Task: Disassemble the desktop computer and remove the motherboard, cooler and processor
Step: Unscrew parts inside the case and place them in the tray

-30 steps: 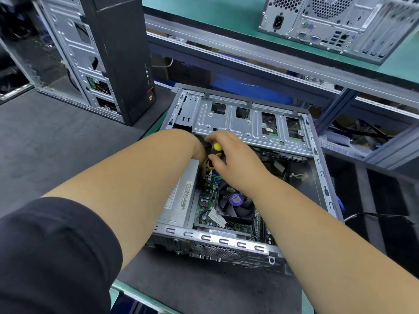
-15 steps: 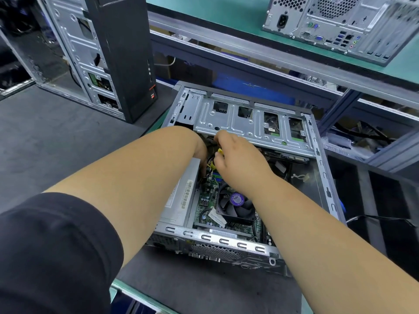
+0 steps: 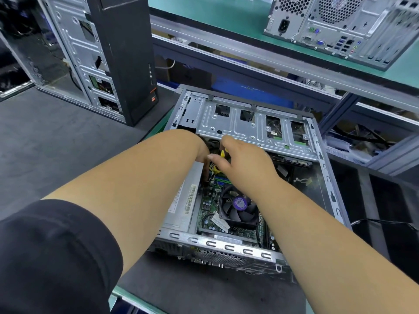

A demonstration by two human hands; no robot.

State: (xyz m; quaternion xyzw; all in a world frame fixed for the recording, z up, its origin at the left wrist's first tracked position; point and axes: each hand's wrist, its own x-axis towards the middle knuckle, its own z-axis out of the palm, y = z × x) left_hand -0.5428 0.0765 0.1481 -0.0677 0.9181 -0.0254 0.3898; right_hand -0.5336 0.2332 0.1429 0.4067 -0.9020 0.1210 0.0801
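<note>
An open desktop case [image 3: 326, 168] lies flat on the dark mat. Inside it sits the green motherboard [image 3: 207, 206] with a black cooler fan [image 3: 239, 206] bearing a purple label. A silver power supply [image 3: 181, 200] lies at the left inside the case. My right hand [image 3: 243, 159] grips a yellow-handled tool [image 3: 223, 154] beneath the metal drive cage [image 3: 251, 125]. My left hand [image 3: 203, 155] reaches down beside it among the cables, its fingers mostly hidden.
An upright black tower [image 3: 122, 53] with its side off stands at the back left. Another grey case [image 3: 340, 26] rests on the green bench at the back right. Rails and a bin of cables [image 3: 362, 137] lie right of the case.
The camera has shifted slightly. My right hand has turned a little on the yellow tool; both hands stay at the same spot under the drive cage.
</note>
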